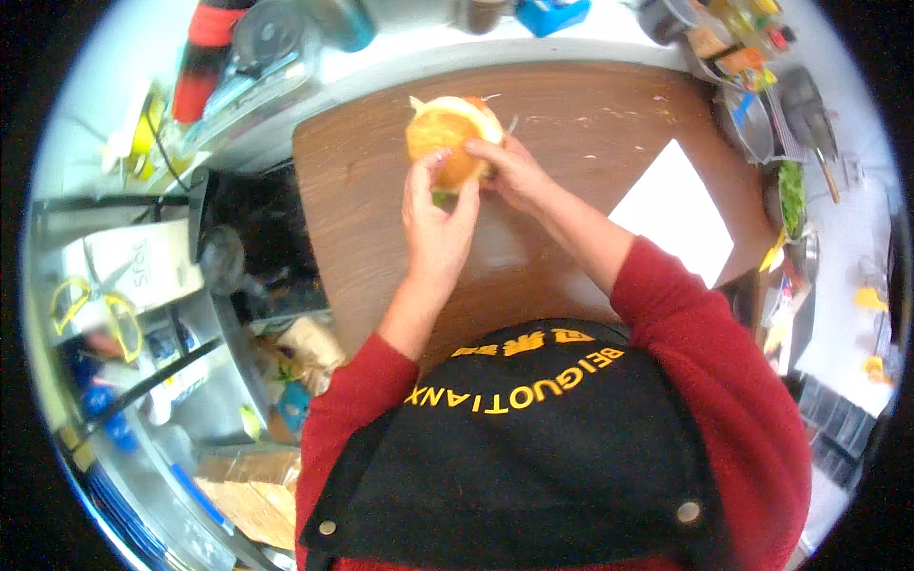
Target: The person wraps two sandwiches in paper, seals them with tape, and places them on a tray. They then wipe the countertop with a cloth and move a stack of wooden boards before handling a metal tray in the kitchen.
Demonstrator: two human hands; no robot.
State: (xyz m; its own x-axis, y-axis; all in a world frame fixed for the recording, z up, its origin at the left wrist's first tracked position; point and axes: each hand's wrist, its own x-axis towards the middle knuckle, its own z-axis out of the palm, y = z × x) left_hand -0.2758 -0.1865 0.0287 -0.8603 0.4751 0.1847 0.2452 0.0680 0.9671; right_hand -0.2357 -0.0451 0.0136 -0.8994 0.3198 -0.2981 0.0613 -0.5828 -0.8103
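Observation:
A round filled bun [446,132], golden on top like a burger, is held above the brown wooden table [371,235]. My left hand [439,221] grips its near edge, thumb and fingers spread around it. On the right side my right hand [515,171] holds it too, with the thumb pressed on the crust. Pale shreds stick out at the far edge, and a bit of green shows beneath. The rest of the filling is hidden by the bun and my fingers. To the right of my right forearm lies a white sheet [675,207], flat on the table.
Pale scraps [589,157] dot the table. Along the right stand metal pans [807,107], a container of green leaves [791,200] and several bottles [750,43]. Scissors with yellow handles [121,328] hang at the left. Below them is a cardboard box [250,492].

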